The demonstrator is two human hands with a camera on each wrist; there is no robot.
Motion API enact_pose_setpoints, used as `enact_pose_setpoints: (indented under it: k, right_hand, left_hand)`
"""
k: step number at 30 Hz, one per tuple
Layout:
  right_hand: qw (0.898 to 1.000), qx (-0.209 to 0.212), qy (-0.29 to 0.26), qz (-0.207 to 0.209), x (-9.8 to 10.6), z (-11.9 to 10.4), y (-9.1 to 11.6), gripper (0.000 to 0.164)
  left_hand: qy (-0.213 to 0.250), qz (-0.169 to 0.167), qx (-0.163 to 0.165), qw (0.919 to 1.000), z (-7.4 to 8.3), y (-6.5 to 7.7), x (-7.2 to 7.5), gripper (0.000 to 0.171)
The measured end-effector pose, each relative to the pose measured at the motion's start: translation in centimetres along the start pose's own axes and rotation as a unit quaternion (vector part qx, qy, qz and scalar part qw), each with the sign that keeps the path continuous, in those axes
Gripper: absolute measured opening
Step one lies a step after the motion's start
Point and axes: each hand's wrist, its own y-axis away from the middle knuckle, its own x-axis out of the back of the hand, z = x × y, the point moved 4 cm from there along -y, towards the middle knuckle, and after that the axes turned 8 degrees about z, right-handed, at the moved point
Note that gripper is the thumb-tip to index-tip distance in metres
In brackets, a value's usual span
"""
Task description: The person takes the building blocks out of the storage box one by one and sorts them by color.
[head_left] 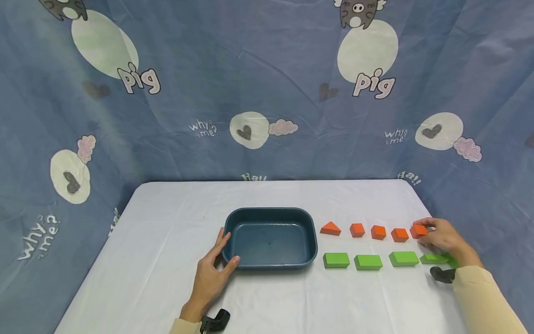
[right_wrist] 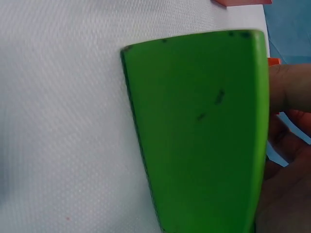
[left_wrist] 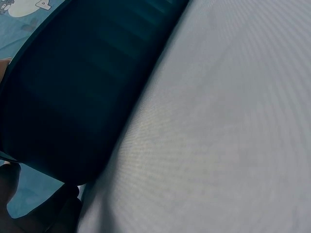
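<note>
A dark blue rectangular tray (head_left: 269, 268) rests on the white table. My left hand (head_left: 210, 279) touches its near left corner, fingers spread along the left side and the thumb at the front rim. At the right end of a row of orange blocks, my right hand (head_left: 443, 236) pinches an orange block (head_left: 418, 231) between thumb and fingers. That block is mostly hidden behind the fingers in the right wrist view, where a green block (right_wrist: 194, 126) fills the middle. Left of the held piece lie an orange cube (head_left: 399, 235) and an orange triangular block (head_left: 330, 228).
Nearer the front runs a row of green rectangular blocks (head_left: 368, 262), its right end partly hidden under the right wrist. Two more orange cubes (head_left: 378, 232) sit in the back row. A blue patterned cloth (head_left: 267, 93) hangs behind the table (head_left: 179, 222).
</note>
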Motion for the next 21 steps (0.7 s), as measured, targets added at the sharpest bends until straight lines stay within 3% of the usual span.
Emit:
enact_pose_setpoints:
  k: [12, 21]
  right_hand:
    - [0.999, 0.042, 0.025, 0.011, 0.2, -1.7, 0.6, 0.083]
    - [0.989, 0.116, 0.072, 0.062, -0.4, -6.1, 1.5, 0.085]
  left_hand:
    - [0.000, 0.006, 0.005, 1.0000, -0.2, 0.0, -0.1, 0.066]
    - [-0.013, -0.011, -0.007, 0.9998, 0.1, -0.7, 0.3, 0.068]
